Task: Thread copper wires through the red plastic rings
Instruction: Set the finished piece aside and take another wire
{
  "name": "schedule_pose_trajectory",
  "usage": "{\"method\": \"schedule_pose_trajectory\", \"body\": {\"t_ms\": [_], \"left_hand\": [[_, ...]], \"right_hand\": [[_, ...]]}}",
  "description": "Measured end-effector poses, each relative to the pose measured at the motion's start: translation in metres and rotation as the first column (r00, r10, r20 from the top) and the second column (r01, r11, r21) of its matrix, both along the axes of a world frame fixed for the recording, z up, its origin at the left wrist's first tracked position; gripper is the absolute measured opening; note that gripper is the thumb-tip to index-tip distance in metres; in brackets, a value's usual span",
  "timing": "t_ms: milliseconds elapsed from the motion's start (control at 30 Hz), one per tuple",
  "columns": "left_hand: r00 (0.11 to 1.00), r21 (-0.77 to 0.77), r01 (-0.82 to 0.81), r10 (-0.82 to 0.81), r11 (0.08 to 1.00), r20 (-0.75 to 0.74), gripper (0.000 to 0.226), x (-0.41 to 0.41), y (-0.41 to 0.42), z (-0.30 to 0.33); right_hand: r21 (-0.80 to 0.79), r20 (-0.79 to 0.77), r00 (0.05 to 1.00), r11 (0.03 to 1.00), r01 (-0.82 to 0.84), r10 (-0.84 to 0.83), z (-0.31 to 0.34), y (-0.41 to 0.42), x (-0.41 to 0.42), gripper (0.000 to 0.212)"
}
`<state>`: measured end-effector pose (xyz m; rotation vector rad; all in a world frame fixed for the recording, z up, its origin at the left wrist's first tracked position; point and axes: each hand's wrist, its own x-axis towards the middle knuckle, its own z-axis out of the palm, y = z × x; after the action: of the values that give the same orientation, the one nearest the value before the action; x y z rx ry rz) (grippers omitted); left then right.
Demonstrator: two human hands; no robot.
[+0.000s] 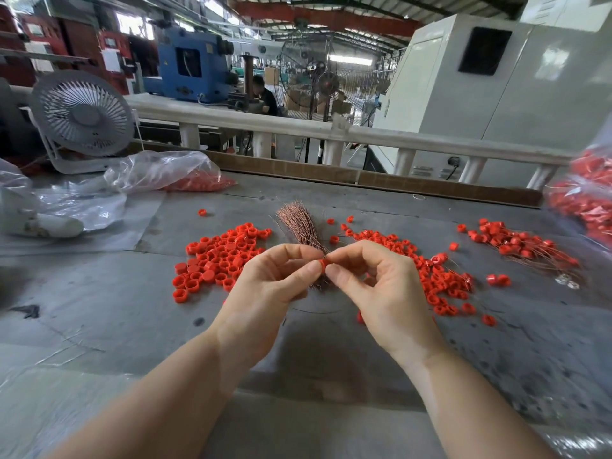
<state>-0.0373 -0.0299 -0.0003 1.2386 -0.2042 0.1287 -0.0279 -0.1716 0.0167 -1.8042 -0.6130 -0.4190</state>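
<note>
A red ring (324, 262) sits pinched between the left hand (275, 286) and the right hand (377, 286), held above the table (99, 293) just in front of the copper wire bundle (299, 223). The right fingertips seem to pinch a wire at the ring, though it is too fine to confirm. Threading looks under way; next the wire end must find the hole. Loose rings (218, 260) lie left, more right, threaded ones (516, 243) farther right.
</note>
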Motion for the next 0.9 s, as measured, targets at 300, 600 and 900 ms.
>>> {"method": "schedule_pose_trajectory", "body": {"t_ms": [300, 600, 900], "left_hand": [[0.999, -0.109, 0.043, -0.046, 0.993, -0.028, 0.011, -0.0021, -0.0017, 0.0022], [0.999, -0.060, 0.040, -0.038, 0.997, 0.026, 0.011, -0.0011, -0.0034, 0.0005], [0.997, -0.038, -0.009, 0.012, 0.999, 0.081, 0.021, -0.0023, -0.0034, 0.0003]], "right_hand": [[0.005, -0.023, 0.999, 1.000, -0.025, 0.025, 0.0006, -0.0012, -0.0030, 0.015], [0.061, -0.190, 0.979, 0.996, -0.060, 0.071, -0.0003, -0.0021, -0.0020, 0.021], [0.064, -0.226, 0.971, 0.996, -0.064, 0.077, -0.0003, -0.0010, -0.0028, 0.014]]}}
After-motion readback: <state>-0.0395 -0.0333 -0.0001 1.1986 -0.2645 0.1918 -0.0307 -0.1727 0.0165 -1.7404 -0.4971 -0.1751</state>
